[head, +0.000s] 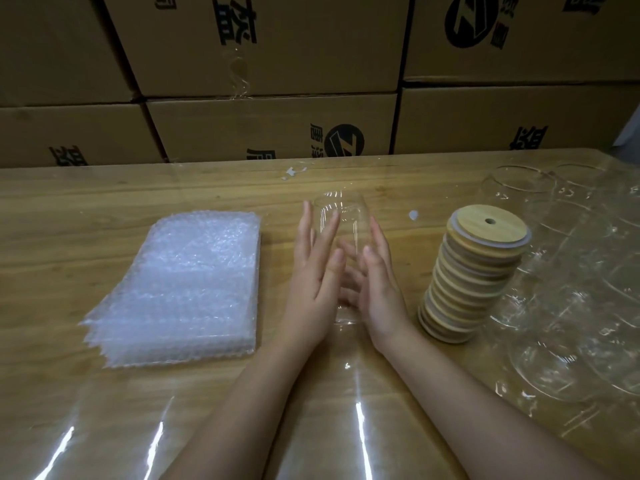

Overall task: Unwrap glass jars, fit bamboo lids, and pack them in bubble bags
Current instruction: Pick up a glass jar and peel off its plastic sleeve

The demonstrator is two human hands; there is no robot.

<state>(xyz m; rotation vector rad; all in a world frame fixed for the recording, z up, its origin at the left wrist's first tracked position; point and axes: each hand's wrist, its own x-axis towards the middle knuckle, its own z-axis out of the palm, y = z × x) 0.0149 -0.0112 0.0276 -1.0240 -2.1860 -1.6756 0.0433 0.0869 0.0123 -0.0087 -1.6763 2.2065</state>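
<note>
**Hands and work area, head view.** The left hand point(313, 275) and right hand point(379, 292) face each other palm to palm, fingers straight and spread, pressed flat against opposite sides of a clear glass jar point(341, 216). The jar stands roughly upright between the two palms. Its open rim rises just above the fingertips and its base is down at wrist level, by the tabletop point(104, 202); whether the base rests on the wood cannot be told. Some of the right fingers show only blurred through the glass. No lid sits on the jar.

Just left of the left hand lies a flat stack of bubble bags point(187, 289), its edges fanned out slightly at the near corner. Just right of the right hand stands a leaning stack of bamboo lids point(474, 271); the top lid has a small round hole and a pale seal ring under its edge. Beyond the lids, at the far right, more glass jars point(571, 265) lie together inside clear plastic wrap. A clear plastic sheet point(346, 427) with bright glare streaks covers the near tabletop under the forearms. A few white scraps point(292, 172) lie near the far edge. Printed cardboard boxes point(270, 126) are stacked behind the tabletop.
</note>
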